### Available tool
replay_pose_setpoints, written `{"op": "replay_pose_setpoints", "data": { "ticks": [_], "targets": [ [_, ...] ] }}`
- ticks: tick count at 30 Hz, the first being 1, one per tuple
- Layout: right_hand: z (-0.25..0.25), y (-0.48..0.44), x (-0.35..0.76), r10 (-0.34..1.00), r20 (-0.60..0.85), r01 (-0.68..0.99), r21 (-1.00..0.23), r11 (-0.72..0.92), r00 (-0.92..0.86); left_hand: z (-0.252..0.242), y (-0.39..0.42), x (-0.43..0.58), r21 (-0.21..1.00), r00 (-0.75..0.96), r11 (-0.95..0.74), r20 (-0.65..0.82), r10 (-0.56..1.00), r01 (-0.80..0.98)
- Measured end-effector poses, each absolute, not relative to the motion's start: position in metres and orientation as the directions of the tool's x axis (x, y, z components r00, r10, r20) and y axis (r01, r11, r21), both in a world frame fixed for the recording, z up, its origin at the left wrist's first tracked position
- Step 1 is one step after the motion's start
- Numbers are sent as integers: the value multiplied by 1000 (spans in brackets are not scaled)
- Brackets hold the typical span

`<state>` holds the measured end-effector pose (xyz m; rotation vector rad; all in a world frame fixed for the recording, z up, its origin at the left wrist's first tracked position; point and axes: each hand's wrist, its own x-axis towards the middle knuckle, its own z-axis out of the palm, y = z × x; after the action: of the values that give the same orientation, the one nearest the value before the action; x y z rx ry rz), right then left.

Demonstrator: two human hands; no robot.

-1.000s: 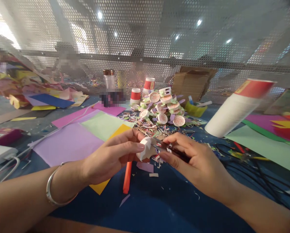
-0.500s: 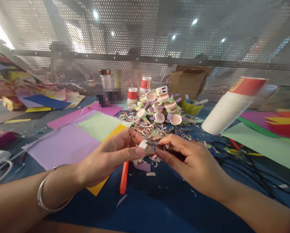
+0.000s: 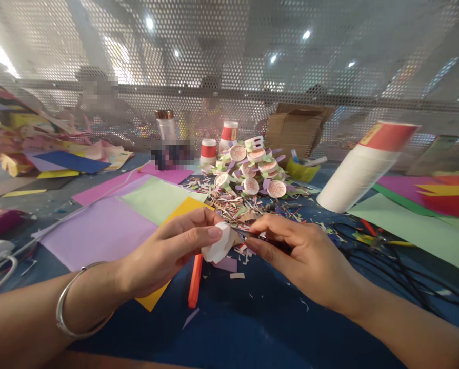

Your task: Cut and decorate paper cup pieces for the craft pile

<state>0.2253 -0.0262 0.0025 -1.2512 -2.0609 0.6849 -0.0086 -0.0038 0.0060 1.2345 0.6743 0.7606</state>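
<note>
Between thumb and fingers, my left hand (image 3: 179, 238) pinches a small white paper piece (image 3: 219, 246) over the table's middle. My right hand (image 3: 294, 251) is closed around dark-handled scissors (image 3: 265, 240), whose blades reach the paper's right edge. Just below the paper lie a purple scrap (image 3: 227, 264) and a red-orange marker (image 3: 195, 282). Behind both hands is a heap of paper shreds (image 3: 233, 207), with a pile of cut cup pieces (image 3: 250, 169) trimmed in green and purple paper.
Purple (image 3: 94, 230), light green (image 3: 162, 197) and yellow-orange sheets (image 3: 152, 300) lie left. A leaning stack of paper cups (image 3: 362, 171), black cables (image 3: 391, 271) and coloured sheets are at right. Farther back stand red-white cups (image 3: 208, 152), a bottle (image 3: 166, 125) and stacked cardboard (image 3: 296, 130).
The white paper in my left hand has turned, showing a broader face below the fingertips. My right hand with the scissors has barely moved.
</note>
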Motion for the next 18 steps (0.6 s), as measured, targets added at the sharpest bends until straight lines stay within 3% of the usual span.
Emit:
{"op": "replay_pose_setpoints", "data": {
  "ticks": [8,18],
  "targets": [
    [1,-24,225,909,245,547,-735,400,-336,3,0,-8,895,630,314,-49,775,-316],
    [3,-24,228,901,272,510,-752,417,-337,0,5,-10,782,744,493,-55,666,-383]
  ]
}}
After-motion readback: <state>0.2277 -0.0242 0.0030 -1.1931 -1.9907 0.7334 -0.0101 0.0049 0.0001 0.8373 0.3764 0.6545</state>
